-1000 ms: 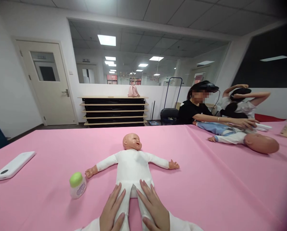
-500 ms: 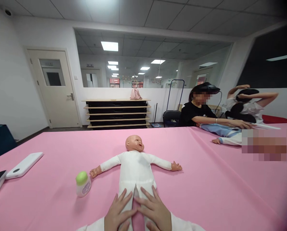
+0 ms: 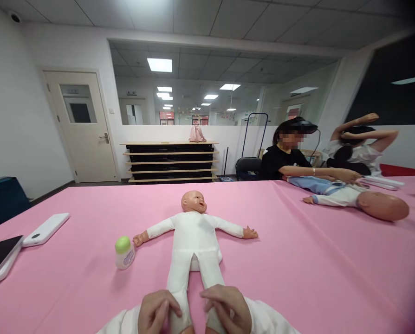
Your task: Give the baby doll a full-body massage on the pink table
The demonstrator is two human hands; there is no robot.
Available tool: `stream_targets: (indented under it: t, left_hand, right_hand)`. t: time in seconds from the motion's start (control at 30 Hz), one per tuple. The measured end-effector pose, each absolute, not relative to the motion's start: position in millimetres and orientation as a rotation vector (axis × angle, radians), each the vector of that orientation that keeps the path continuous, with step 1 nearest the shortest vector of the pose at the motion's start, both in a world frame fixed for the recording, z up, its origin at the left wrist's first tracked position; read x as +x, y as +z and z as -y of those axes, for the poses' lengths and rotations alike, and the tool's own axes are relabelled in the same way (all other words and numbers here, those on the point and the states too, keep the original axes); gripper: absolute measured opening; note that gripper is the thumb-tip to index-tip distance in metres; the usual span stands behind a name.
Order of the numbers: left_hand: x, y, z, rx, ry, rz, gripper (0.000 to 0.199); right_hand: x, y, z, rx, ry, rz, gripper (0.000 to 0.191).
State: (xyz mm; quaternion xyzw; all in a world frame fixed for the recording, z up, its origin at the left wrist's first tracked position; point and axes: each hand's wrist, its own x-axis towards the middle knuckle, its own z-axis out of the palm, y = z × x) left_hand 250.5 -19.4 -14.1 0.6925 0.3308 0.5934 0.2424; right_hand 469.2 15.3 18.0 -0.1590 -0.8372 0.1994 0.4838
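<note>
A baby doll point(image 3: 195, 232) in a white suit lies on its back on the pink tablecloth point(image 3: 291, 278), arms spread and head turned to the right. My left hand point(image 3: 159, 310) rests at the doll's lower leg on the left, its fingers curled. Over the other lower leg is my right hand point(image 3: 228, 307), also with bent fingers. Whether either hand grips the legs is hidden. A small bottle with a green cap point(image 3: 124, 253) stands beside the doll's hand on the left.
White devices point(image 3: 46, 229) lie at the left. Across the table at the right, a person in black point(image 3: 280, 160) handles another doll point(image 3: 340, 195). A second person point(image 3: 360, 144) has raised arms. Behind are a shelf point(image 3: 171, 162) and a door point(image 3: 80, 125).
Both my hands have moved down from the doll's thighs to its lower legs, and their spread fingers have curled. The view has shifted slightly. The far person's arms have moved.
</note>
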Motion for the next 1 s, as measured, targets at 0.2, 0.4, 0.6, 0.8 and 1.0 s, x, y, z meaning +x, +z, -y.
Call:
stream_targets:
  t: [0.2,0.4,0.6,0.8,1.0]
  left_hand:
    - [242.3,-9.8,1.3,1.71,1.615,-1.245,0.039]
    - [240.0,-27.9,-16.5,1.845,1.449,-1.503,0.04]
    - [251.7,-40.8,-5.2,2.275,1.336,-1.396,0.039]
    - [252.2,-23.7,8.0,2.479,1.247,-1.132,0.032]
    - [250.0,-7.4,26.0,2.463,1.286,-0.969,0.029]
  right_hand:
    - [473.2,7.3,-30.7,-0.661,0.329,1.94,0.038]
    - [471.8,-14.1,-53.6,-0.773,0.238,2.066,0.051]
    - [473.5,-14.7,-53.7,-0.772,0.146,2.389,0.053]
    - [471.6,3.6,-35.2,-0.515,0.181,2.609,0.04]
    - [466.9,22.8,-15.2,-0.33,0.436,2.571,0.039]
